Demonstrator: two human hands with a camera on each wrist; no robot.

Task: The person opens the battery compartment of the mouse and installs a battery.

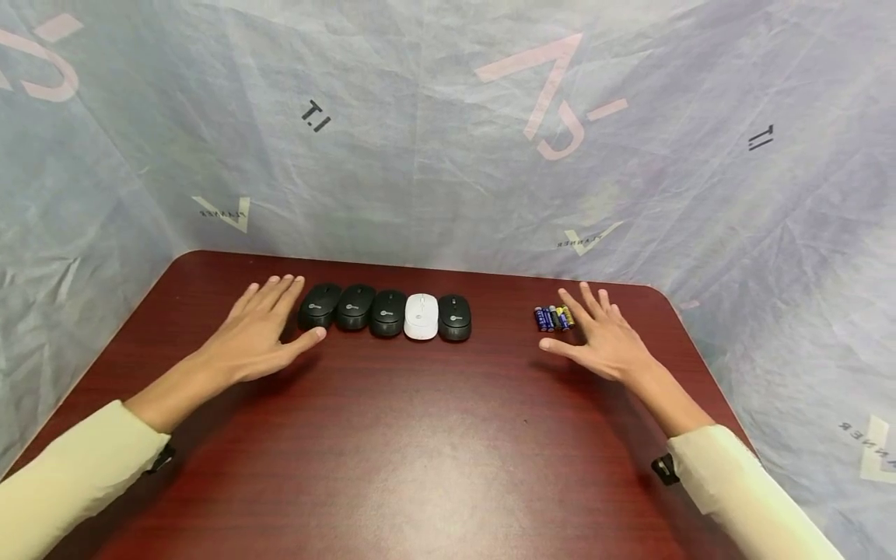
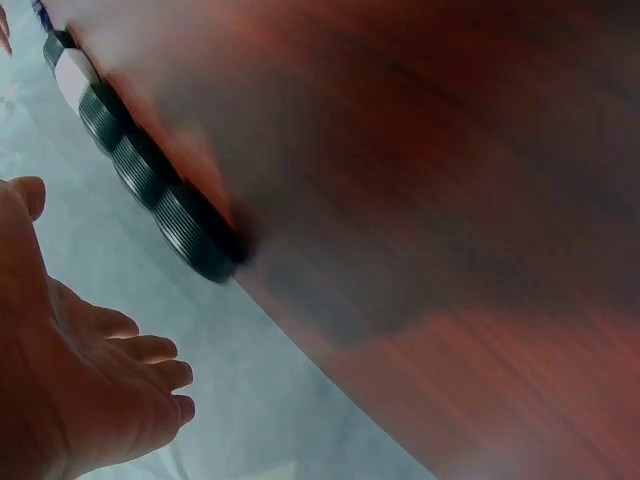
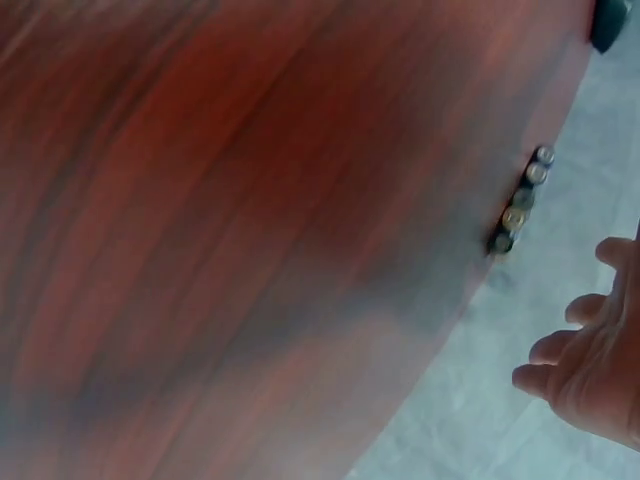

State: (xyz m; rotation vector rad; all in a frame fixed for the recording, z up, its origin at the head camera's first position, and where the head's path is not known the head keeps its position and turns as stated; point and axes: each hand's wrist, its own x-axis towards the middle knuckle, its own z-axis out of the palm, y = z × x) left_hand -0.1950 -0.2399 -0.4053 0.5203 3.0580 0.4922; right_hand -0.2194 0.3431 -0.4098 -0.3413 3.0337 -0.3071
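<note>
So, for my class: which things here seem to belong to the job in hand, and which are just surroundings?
Likely in the job, judging by where the hands are:
- four black computer mice, one of them beside the left hand
- white mouse, in the same row
- small batteries, near the right hand

Just surroundings:
- red-brown table
- printed sheet behind it

We seem to be in a makeshift, curtained-off work booth: creased grey sheeting (image 1: 420, 155) printed with reversed lettering (image 1: 225, 214) hangs from nine through twelve to three o'clock around a reddish-brown, wood-grained table (image 1: 420, 435). Whether home, office or lab lies beyond, we cannot tell.
</note>
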